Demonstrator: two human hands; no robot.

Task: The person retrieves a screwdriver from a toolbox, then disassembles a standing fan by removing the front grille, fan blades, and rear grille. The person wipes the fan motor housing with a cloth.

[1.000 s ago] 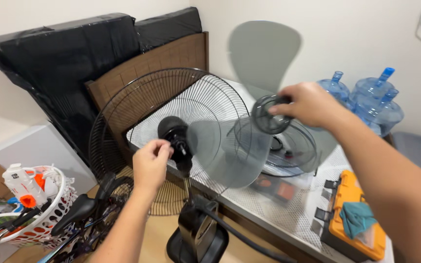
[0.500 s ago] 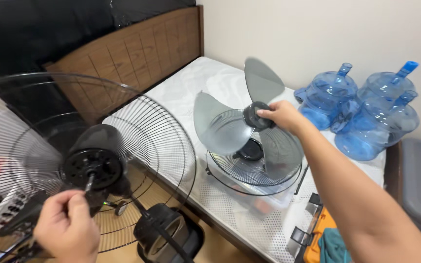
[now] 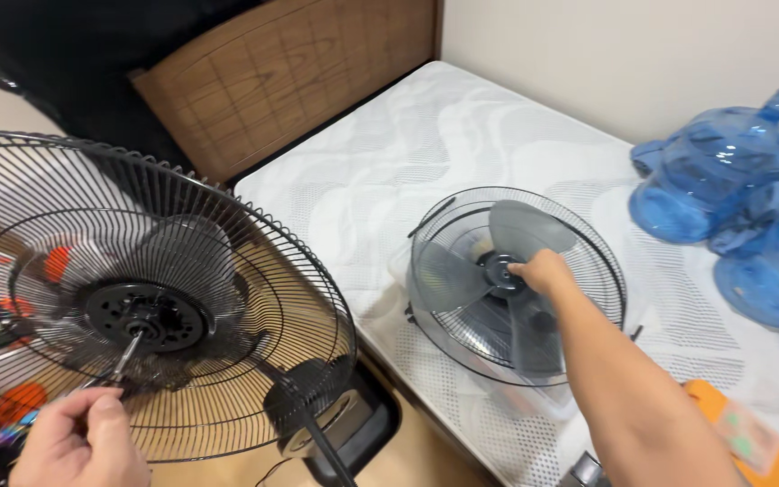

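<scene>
A standing fan's rear black wire grille [image 3: 227, 261] with its motor hub [image 3: 142, 313] fills the left. My left hand [image 3: 78, 439] at the bottom left pinches the metal shaft [image 3: 123, 357] that sticks out of the hub. On the white mattress [image 3: 389, 153] lies the front wire grille [image 3: 579, 243], face up. The grey translucent fan blade [image 3: 448, 275] rests inside it, and my right hand [image 3: 543, 272] grips the blade's dark centre hub.
Blue water jugs [image 3: 723, 180] stand at the right on the mattress. An orange case [image 3: 750, 433] lies at the bottom right. A wooden headboard [image 3: 290, 72] leans behind. The fan's black base [image 3: 353, 424] sits on the floor between fan and mattress.
My right hand has lowered the fan blade into the grille on the mattress. The view has moved closer, and my left hand stays at the motor shaft.
</scene>
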